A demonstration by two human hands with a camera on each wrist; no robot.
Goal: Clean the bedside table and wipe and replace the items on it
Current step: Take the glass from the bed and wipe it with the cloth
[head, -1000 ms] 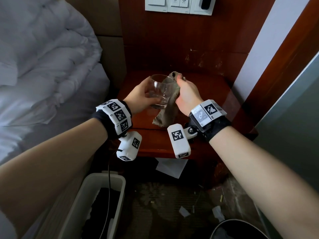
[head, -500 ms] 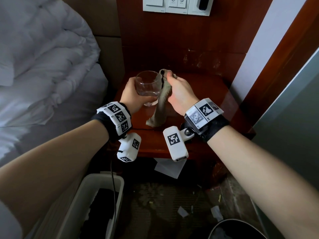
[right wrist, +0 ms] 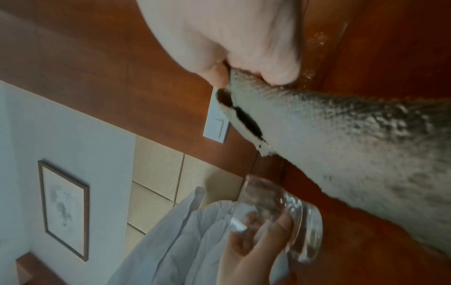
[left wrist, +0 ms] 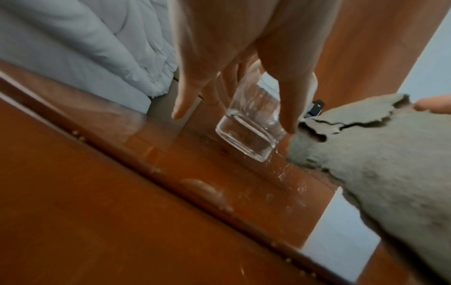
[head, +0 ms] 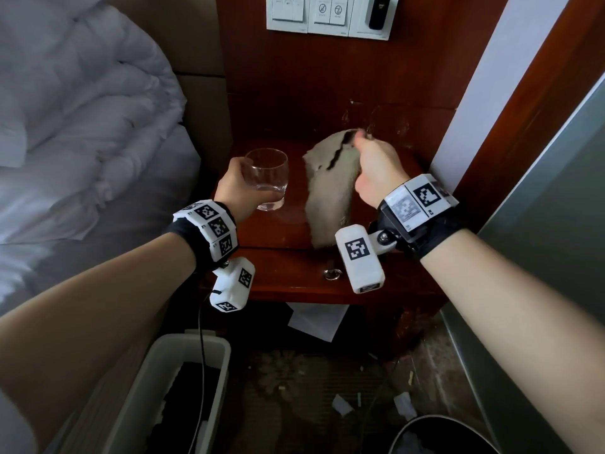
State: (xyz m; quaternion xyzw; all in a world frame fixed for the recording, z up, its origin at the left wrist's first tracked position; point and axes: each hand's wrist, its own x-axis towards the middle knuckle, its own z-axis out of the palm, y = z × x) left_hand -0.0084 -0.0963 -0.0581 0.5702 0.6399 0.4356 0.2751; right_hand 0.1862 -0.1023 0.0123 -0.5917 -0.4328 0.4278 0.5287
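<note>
Head view: left hand [head: 236,188] wraps a clear, rounded drinking glass [head: 267,179], upright above the left part of the glossy reddish-brown wooden bedside table [head: 288,234]; whether its base touches the top cannot be told. Right hand [head: 376,173] pinches the top edge of a torn grey-beige cleaning cloth [head: 330,191], which hangs to the tabletop, apart from the glass. Fingertips of both hands are hidden. White switch panel [head: 327,13] on the wall is cut off at the frame top.

Left wrist view: fingers [left wrist: 185,90] curl round the glass [left wrist: 249,133]; its thick base hangs just clear of the table [left wrist: 97,212]. The cloth [left wrist: 366,164] shows a ragged tear; blurred.

Right wrist view: thumb and fingers close on the cloth [right wrist: 341,154]. Only here, a framed picture [right wrist: 64,210] on the wall and white bedding [right wrist: 185,243] behind the glass [right wrist: 275,210].
</note>
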